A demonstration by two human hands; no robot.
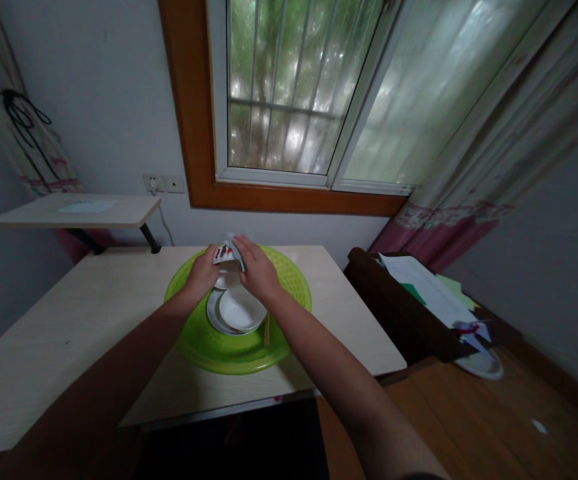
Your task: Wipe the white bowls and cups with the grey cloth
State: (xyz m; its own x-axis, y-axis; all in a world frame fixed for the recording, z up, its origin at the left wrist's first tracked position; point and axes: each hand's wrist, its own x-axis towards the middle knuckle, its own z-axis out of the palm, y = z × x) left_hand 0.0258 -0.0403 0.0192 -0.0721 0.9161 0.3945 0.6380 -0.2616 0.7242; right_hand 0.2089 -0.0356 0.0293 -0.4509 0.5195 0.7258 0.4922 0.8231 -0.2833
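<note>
At the bottom centre of the frame, the pale tabletop [119, 320] ends in a near edge and carries a large round green tray [239, 363], whose raised rim fills the middle of the picture. Inside the tray, at its right of centre, a pair of chopsticks [267, 331] lies pointing toward the bottom of the frame, partly covered by the right wrist. Just left of them, a white bowl [241, 309] rests in a wider shallow dish [213, 312], set off toward its right side; the bowl's white inner surface shows. Beyond the bowl, slightly left, stands a white cup [226, 280], also within the tray; what it holds cannot be made out.

Directly above that cup in the frame is a small printed packet [225, 254], white with red and dark marks and a bluish-grey side. The left hand [203, 272] grips its left side, and the right hand [259, 267] has its fingers pressed along the other, so both are narrowed around it. Its contents are hidden.

At the right, a dark brown box-like piece [399, 303] bears white and green papers [423, 283]. At the left, a raised shelf [143, 208] supports a pale sheet [87, 207]. Behind, at the top, is a barred window [293, 87], with a curtain [499, 160] at upper right.
</note>
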